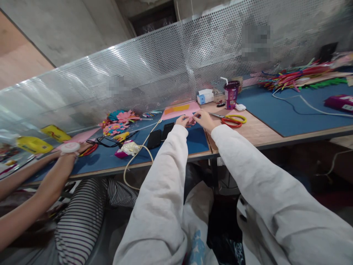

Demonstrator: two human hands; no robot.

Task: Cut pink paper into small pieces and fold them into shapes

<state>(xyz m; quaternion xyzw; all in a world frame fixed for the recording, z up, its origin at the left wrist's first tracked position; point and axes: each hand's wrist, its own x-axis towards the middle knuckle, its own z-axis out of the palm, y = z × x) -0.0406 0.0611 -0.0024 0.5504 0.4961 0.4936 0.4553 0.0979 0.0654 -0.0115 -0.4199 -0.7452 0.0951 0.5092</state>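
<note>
Over the front part of the blue-topped table [197, 141], both my hands meet around a small pink paper piece [191, 120]. My left hand [182, 120] pinches it from the left. The fingers of my right hand [203, 119] close on its right side. Its exact shape is too small to make out. Just behind lies a pink paper sheet [194, 106] with an orange strip [178, 108] on it. Scissors with red and yellow handles [234, 120] rest right of my right hand. Two dark phones [154, 139] lie left of my left hand.
A purple cup [231, 96] with a straw and a tissue box [205, 96] stand at the back. Paper flowers [118, 123] lie to the left, near a cable [135, 158]. A co-worker's arms [59, 173] reach in at left. Colourful pipe cleaners [300, 76] lie at right.
</note>
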